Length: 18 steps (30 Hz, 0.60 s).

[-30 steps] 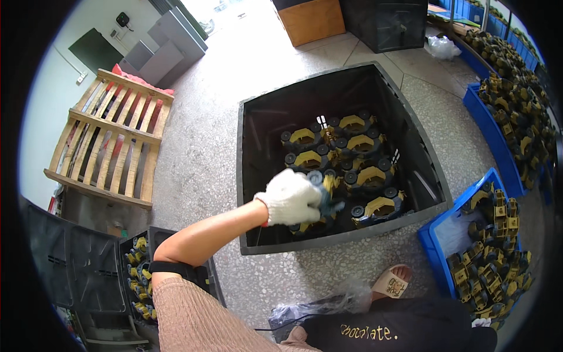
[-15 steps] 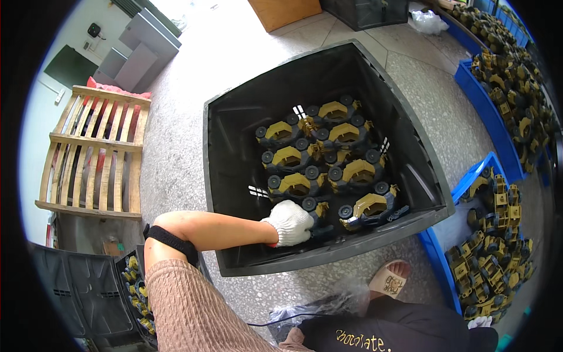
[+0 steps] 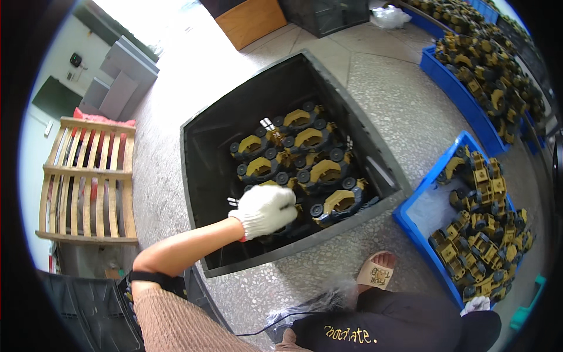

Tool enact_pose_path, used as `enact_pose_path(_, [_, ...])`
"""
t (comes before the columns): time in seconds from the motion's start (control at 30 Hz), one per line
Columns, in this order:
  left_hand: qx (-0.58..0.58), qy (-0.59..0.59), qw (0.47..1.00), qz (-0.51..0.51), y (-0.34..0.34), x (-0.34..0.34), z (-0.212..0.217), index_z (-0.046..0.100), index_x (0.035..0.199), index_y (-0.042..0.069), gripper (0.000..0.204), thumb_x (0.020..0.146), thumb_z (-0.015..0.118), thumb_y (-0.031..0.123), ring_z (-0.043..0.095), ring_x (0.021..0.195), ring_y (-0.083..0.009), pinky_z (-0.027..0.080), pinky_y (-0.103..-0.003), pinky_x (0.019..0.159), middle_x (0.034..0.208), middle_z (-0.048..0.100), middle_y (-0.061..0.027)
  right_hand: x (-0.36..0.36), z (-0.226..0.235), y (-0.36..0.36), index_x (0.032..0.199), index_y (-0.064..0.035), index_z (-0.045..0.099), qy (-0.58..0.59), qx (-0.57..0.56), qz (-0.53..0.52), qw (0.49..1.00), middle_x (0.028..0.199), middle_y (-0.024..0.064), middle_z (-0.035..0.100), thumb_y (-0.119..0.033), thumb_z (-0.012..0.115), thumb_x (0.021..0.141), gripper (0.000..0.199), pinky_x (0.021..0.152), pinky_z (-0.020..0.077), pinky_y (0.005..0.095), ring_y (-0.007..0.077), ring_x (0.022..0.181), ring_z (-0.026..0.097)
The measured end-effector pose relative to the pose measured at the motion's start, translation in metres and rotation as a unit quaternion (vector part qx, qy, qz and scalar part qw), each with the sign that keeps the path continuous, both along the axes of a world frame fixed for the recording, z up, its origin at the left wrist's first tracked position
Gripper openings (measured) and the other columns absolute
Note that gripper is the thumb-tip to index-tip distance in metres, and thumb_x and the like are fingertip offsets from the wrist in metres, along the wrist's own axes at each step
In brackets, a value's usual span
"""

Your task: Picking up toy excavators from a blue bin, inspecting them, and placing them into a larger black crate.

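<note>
Up comes the left hand [image 3: 268,211] over toy cars [image 3: 342,202] at seven o'clock in the bin [image 3: 363,218], grip unreadable; placing seems underway, next calling for clearance.

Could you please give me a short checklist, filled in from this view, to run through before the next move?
1. Left hand gloved: ok, a white glove is on.
2. Left hand's grip: cannot tell; the glove hides what is under the fingers.
3. Black bin open on top: ok, no lid over it.
4. Wheeled pieces in rows in the bin: ok where visible; the hand covers some.
5. Right hand fully visible: not ok, only partly seen by the blue crate.
6. Floor free beside the sandal: not ok, clear plastic film lies near.
</note>
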<state>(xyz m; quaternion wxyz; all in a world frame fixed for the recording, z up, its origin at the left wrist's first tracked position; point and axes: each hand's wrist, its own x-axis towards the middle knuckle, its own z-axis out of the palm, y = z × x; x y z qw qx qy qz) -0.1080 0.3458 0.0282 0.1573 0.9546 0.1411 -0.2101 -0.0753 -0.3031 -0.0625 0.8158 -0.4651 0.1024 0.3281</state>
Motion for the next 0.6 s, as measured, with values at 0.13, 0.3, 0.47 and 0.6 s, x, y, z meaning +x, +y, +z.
enact_pose_path(0.13, [-0.041, -0.327, 0.940, -0.084, -0.054, 0.034, 0.059, 0.070, 0.088, 0.004, 0.016, 0.083, 0.067, 0.018, 0.067, 0.082, -0.0347, 0.052, -0.044, 0.074, 0.083, 0.069, -0.0151, -0.012, -0.002, -0.021, 0.107, -0.0062, 0.060, -0.039, 0.045, 0.000, 0.998, 0.096, 0.0086, 0.062, -0.040, 0.052, 0.105, 0.034, 0.074, 0.0511, 0.0394, 0.0243, 0.082, 0.060])
enact_pose_path(0.3, [-0.161, -0.413, 0.868, -0.224, -0.146, 0.053, 0.060, 0.068, 0.088, 0.007, 0.020, 0.070, 0.077, 0.004, 0.065, 0.075, -0.0309, 0.049, -0.042, 0.073, 0.078, 0.066, -0.0078, -0.017, 0.022, -0.008, 0.101, -0.0010, 0.062, -0.047, -0.043, -0.078, 0.995, 0.089, 0.0124, 0.064, -0.033, 0.060, 0.100, 0.032, 0.073, 0.0526, 0.0378, 0.0248, 0.079, 0.062])
enact_pose_path(0.47, [-0.195, -0.275, 0.890, -0.308, -0.252, 0.096, -0.011, 0.070, 0.092, 0.007, 0.016, 0.081, 0.071, 0.018, 0.067, 0.085, -0.0328, 0.051, -0.044, 0.081, 0.085, 0.069, -0.0114, -0.038, 0.015, -0.021, 0.105, 0.0015, 0.065, -0.071, -0.064, -0.045, 0.994, 0.095, 0.0111, 0.070, -0.035, 0.065, 0.100, 0.037, 0.083, 0.0506, 0.0290, 0.0171, 0.087, 0.066])
enact_pose_path(0.6, [-0.233, -0.200, 0.935, -0.181, -0.320, 0.139, -0.078, 0.069, 0.096, 0.004, 0.022, 0.085, 0.064, 0.023, 0.067, 0.091, -0.0387, 0.052, -0.046, 0.081, 0.090, 0.069, -0.0181, -0.051, 0.015, -0.026, 0.107, 0.0012, 0.068, -0.062, -0.047, -0.019, 0.997, 0.100, 0.0091, 0.072, -0.024, 0.065, 0.100, 0.026, 0.087, 0.0506, 0.0276, 0.0142, 0.091, 0.065])
